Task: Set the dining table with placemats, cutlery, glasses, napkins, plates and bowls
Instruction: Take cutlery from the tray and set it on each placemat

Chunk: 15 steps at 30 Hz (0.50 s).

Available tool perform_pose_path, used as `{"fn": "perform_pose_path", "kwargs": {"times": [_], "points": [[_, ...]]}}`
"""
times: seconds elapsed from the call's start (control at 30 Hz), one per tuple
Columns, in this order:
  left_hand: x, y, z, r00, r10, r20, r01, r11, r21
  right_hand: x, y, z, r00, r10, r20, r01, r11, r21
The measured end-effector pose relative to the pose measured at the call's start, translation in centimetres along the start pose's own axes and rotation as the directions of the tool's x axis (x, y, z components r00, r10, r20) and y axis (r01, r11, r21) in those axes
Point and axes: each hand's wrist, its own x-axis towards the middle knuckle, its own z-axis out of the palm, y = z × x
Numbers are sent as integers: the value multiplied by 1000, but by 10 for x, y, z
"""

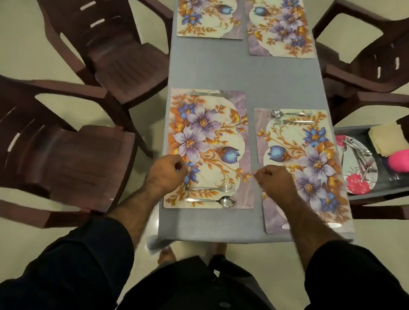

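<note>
- Fingers (178,167) of the left hand (167,169) are curling into a loose fist, apparently gripping nothing; the right hand (273,178) is curling likewise, though whether it is pinching anything cannot be told.
- Just beyond the left knuckles are lying the fork (210,187) and spoon (213,201), on the mat (207,150).
- They are probably stiff, light and slippery; best pinched mid-handle.
- Both forearms are reaching forward, palms down.

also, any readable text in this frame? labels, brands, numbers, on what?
None readable anywhere in the head view.
Placemats: floral print only, no lettering.
Plate on the tray at right: flower pattern, no words.
Cutlery on the near left mat: any stamp is too small to tell.
Chairs and grey tablecloth: no visible markings.
</note>
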Motion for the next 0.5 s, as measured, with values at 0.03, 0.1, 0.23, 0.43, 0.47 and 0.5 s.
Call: {"fn": "perform_pose_path", "kwargs": {"times": [0.03,0.1,0.23,0.43,0.47,0.5], "points": [[3,2,-2,1000,14,8,-14,1000,6,-6,4,-8,1000,4,-27,-3,1000,20],[6,12,0,998,59,36,-60,998,31,-23,13,-18,995,20,-93,-17,999,36],[-2,40,23,969,205,140,-214,975,54,-64,31,-23,989,35,-143,-30,999,30],[-33,80,78,928,323,189,-338,940,54,-103,68,-35,986,118,-115,-108,990,92],[-39,85,86,926,324,192,-341,938,59,-105,78,-38,984,135,-120,-119,984,130],[-44,89,95,924,330,194,-348,935,64,-107,87,-42,982,148,-122,-127,978,165]]}}
